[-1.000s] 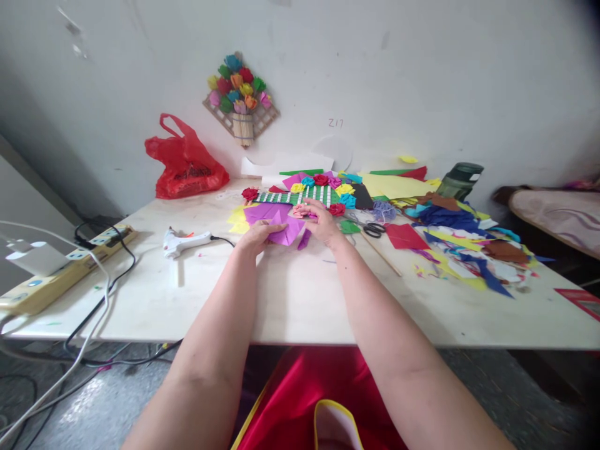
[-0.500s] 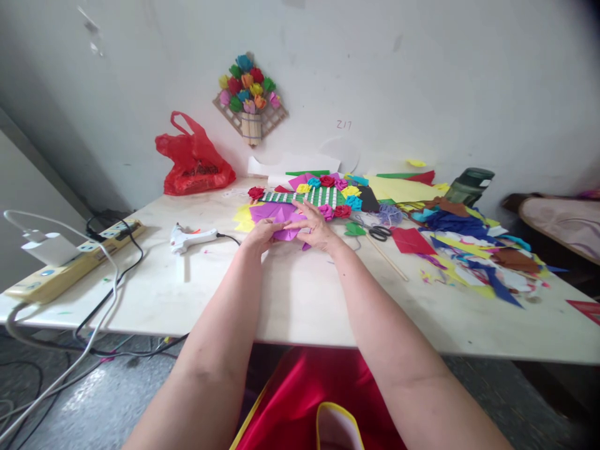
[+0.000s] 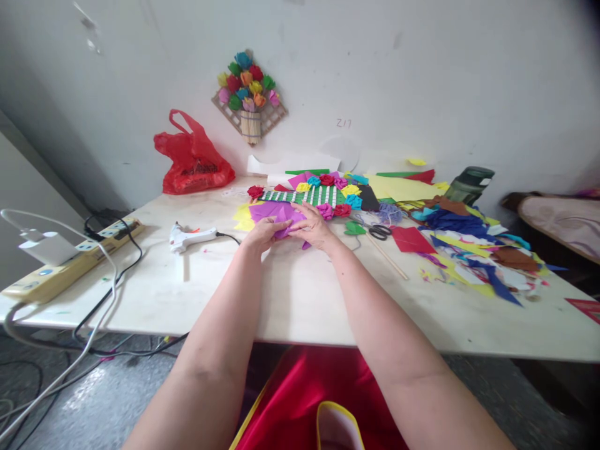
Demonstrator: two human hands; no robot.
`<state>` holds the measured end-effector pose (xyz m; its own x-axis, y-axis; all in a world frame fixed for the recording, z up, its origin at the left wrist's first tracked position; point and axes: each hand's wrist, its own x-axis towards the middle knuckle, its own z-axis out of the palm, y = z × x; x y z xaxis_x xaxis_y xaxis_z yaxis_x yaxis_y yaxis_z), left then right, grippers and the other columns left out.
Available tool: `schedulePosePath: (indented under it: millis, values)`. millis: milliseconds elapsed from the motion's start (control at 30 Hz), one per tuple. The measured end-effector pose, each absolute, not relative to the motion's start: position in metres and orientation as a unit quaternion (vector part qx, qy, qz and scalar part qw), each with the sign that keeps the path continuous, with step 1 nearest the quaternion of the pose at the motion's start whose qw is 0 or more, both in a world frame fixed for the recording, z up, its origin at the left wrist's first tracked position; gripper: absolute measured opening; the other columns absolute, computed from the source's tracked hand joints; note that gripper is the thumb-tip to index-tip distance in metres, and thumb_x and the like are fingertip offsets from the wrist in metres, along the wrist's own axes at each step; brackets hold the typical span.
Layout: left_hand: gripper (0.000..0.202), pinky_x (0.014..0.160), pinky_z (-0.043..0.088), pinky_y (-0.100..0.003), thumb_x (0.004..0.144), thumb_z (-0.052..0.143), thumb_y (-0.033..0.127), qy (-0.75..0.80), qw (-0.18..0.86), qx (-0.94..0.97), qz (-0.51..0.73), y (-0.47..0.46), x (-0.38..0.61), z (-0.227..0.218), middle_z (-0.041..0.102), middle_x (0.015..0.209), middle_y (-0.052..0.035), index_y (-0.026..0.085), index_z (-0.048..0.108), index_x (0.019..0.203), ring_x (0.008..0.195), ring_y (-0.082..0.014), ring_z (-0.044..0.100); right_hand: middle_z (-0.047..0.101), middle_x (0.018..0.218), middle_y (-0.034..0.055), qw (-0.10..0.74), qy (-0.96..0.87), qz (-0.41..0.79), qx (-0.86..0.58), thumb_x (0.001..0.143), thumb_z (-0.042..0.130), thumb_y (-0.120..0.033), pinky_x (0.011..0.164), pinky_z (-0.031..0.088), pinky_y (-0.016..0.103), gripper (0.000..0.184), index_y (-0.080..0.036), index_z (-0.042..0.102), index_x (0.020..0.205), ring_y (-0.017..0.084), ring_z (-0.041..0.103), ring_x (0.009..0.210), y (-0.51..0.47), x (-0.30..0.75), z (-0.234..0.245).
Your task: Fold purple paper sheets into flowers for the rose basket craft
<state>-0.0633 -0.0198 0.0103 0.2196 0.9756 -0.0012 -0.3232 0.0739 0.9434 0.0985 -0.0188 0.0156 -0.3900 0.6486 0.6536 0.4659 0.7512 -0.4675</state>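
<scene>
Purple paper (image 3: pixel 282 233) positioned over the near middle of the worktop (image 3: pixel 300 300), pinched by the left hand (image 3: pixel 262 235), touched by the extended fingers of the right hand (image 3: pixel 315 229), grip of the latter not determinable, flower-trimmed green panel (image 3: pixel 307 197) laid just beyond, glue gun (image 3: pixel 194 237) placed to the left.

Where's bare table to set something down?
Free: table between left forearm and right forearm; left front, between glue gun and near edge; right front, between right forearm and paper scraps. Crowded: back middle, around left hand and right hand, with purple paper and paper flowers; right back, bottle and paper scraps.
</scene>
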Motion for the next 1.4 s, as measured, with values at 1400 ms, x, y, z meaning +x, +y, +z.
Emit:
schedulePosePath:
  millis: [1400]
  values:
    - [0.027, 0.067, 0.056, -0.035, 0.072, 0.062, 0.027, 0.331, 0.702, 0.417, 0.472, -0.022, -0.062, 0.015, 0.069, 0.081, -0.0115, 0.010, 0.063, 0.093, 0.073, -0.0225, 0.066, 0.059, 0.103, 0.0074, 0.529, -0.713, 0.222, -0.404, 0.063, 0.068, -0.023, 0.096, 0.034, 0.036, 0.014, -0.018, 0.056, 0.058, 0.019, 0.052, 0.103, -0.010, 0.089, 0.006]
